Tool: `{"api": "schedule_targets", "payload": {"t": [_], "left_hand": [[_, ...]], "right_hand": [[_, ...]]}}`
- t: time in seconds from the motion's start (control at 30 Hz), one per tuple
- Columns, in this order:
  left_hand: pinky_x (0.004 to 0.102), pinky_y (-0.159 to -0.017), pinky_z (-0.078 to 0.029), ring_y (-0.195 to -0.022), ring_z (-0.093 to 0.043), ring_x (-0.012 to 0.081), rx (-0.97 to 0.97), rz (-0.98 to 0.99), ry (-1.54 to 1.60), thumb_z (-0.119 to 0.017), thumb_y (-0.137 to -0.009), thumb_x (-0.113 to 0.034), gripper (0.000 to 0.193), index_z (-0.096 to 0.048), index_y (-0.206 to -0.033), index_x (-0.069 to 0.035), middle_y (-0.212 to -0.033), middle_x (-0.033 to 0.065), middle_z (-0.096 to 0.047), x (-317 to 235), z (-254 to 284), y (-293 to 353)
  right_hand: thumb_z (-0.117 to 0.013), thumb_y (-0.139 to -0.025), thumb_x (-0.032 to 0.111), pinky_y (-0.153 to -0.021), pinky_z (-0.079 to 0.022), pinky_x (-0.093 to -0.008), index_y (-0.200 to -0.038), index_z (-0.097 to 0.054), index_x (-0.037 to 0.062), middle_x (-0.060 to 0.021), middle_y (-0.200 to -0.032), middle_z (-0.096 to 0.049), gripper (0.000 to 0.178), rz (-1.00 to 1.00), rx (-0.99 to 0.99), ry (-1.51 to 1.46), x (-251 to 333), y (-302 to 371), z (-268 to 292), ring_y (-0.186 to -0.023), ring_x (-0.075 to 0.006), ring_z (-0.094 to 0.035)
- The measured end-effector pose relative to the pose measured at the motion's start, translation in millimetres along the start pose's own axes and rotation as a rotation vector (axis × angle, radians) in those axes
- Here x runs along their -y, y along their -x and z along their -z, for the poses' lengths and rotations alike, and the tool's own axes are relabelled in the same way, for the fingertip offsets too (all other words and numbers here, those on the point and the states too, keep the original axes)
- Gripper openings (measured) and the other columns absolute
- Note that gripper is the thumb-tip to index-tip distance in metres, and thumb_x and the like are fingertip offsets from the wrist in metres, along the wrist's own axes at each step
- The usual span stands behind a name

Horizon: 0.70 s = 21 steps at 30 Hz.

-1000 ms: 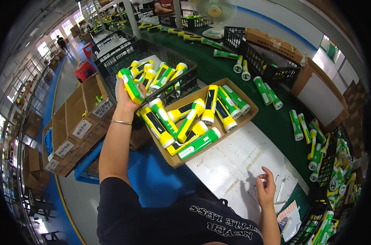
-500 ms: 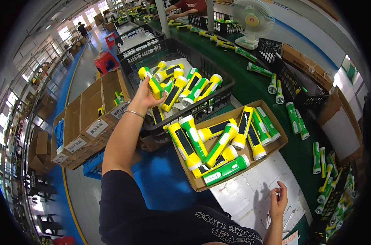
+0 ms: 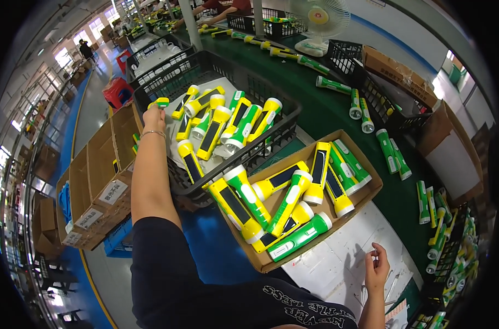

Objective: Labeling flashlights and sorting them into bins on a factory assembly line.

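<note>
My left hand is stretched out at the left rim of a black plastic crate, closed on a green and yellow flashlight. Much of that flashlight is hidden behind the fingers. Several more yellow and green flashlights lie heaped in the crate, some with dark panels. In front of it, a shallow cardboard box holds another layer of flashlights. Low on the right, my right hand hovers over a white board, its fingers loosely bent and apart, with nothing clearly visible in them.
A divided cardboard carton stands left of the crate. Flashlights lie along the green bench, with a white fan and black baskets beyond. Another person's arm reaches in at the far side. A red stool stands on the floor.
My left hand has moved left with the flashlight, from above the heap to the crate's left rim. The view has shifted slightly. My right hand stays nearly still.
</note>
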<state>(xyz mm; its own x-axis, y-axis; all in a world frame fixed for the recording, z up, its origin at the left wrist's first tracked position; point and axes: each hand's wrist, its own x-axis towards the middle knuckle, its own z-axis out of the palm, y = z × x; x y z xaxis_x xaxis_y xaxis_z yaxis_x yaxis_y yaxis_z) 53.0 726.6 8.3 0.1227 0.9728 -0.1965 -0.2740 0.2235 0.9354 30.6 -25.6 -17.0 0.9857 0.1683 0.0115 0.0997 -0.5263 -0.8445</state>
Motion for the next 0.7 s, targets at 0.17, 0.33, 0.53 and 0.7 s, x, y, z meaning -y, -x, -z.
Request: {"api": "schedule_targets", "payload": {"t": [0.17,0.33,0.53,0.7], "left_hand": [[0.0212,-0.058,-0.053,-0.072,-0.061,0.0164,0.378,0.128,-0.262,-0.056,-0.081,0.003,0.021,-0.059,-0.101,0.0,-0.088,0.0102,-0.059,4.8,-3.2,43.0],[0.0237,-0.076,-0.054,-0.086,-0.063,0.0187,0.81,0.376,-0.505,-0.059,-0.082,0.003,0.048,-0.044,-0.127,-0.001,-0.097,0.0125,-0.06,-4.6,8.2,154.9],[0.0278,-0.078,-0.055,-0.091,-0.063,0.021,0.671,0.445,-0.311,-0.059,-0.084,-0.003,0.022,-0.056,-0.104,0.005,-0.099,0.0136,-0.061,5.3,-9.3,119.1],[0.0316,-0.054,-0.046,-0.059,-0.05,0.018,0.237,-0.29,-0.078,-0.056,-0.088,-0.029,0.024,-0.054,-0.089,-0.005,-0.076,0.0059,-0.053,-66.9,-62.1,30.6]], "right_hand": [[-0.059,-0.079,0.004,-0.046,-0.027,-0.0169,-0.114,-0.055,0.0036,0.0,-0.082,-0.054,0.035,0.003,-0.015,0.018,-1.0,-2.5,2.0,-0.05,-0.0009,-0.031],[-0.058,-0.079,0.003,-0.046,-0.027,-0.0168,-0.113,-0.056,0.0037,-0.0001,-0.082,-0.053,0.034,0.018,-0.004,0.014,-1.8,-9.6,-1.6,-0.051,-0.0008,-0.032],[-0.059,-0.078,0.004,-0.046,-0.027,-0.0167,-0.112,-0.056,0.004,0.0,-0.082,-0.053,0.035,0.032,-0.01,-0.03,-4.5,-9.4,-0.1,-0.051,-0.0008,-0.032],[-0.06,-0.078,0.005,-0.046,-0.027,-0.0165,-0.113,-0.056,0.004,0.0006,-0.081,-0.053,0.035,0.022,-0.049,-0.04,3.9,1.2,8.6,-0.051,-0.0008,-0.032]]}}
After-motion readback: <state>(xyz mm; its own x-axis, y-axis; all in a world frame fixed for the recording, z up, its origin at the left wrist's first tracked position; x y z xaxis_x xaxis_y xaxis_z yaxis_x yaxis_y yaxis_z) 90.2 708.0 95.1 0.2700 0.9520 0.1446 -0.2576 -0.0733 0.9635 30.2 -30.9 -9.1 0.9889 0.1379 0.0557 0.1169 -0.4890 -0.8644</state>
